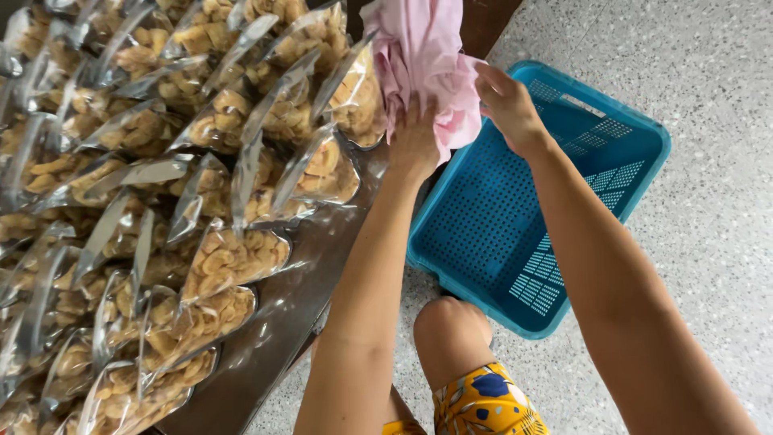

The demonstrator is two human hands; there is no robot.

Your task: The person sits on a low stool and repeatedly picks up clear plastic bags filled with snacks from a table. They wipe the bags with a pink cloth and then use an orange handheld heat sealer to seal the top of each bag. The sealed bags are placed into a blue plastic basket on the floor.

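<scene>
From the head camera we see both our arms stretched toward the far edge of the scene, where a pink cloth [423,60] hangs bunched above the table's right edge. Our left hand [413,145] is closed around the cloth's lower folds from beneath, fingers buried in the fabric, while our right hand [509,105] pinches its right side between thumb and fingers. Held at two points like this, the cloth stays clear of the packets and can be drawn taut or shaken.

The cloth is pale pink, thin and crumpled, with soft creases. It hangs partly over the far corner of a blue perforated basket [564,266] on the speckled floor. On the left, clear bags of pale fried snacks [233,258] lie in overlapping rows on a metal table [290,314].
</scene>
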